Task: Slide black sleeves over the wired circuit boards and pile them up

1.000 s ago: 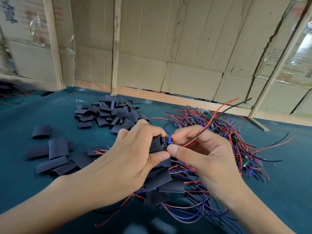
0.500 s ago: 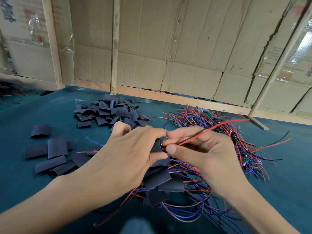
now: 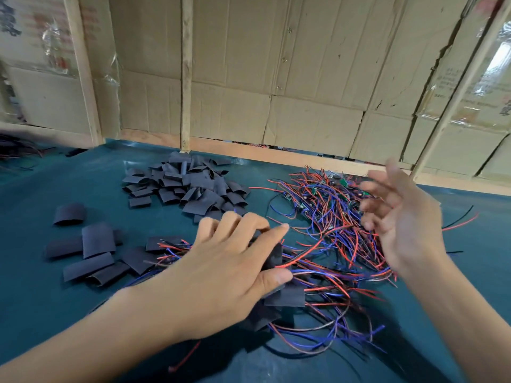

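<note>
Piling step. The left hand [image 3: 226, 272] holds a sleeved board [image 3: 272, 255] between thumb and fingers, low over the finished pile [image 3: 279, 299] of black-sleeved boards with trailing red and blue wires, apparently setting it down. The right hand [image 3: 398, 217] hovers with fingers spread and holding nothing (blurred, so its exact pose is uncertain) above the tangle of bare wired boards [image 3: 318, 205]. Loose sleeves [image 3: 188, 183] lie heaped farther back on the green table [image 3: 41, 189]. Next move calls for picking one board from the tangle and one empty sleeve.
</note>
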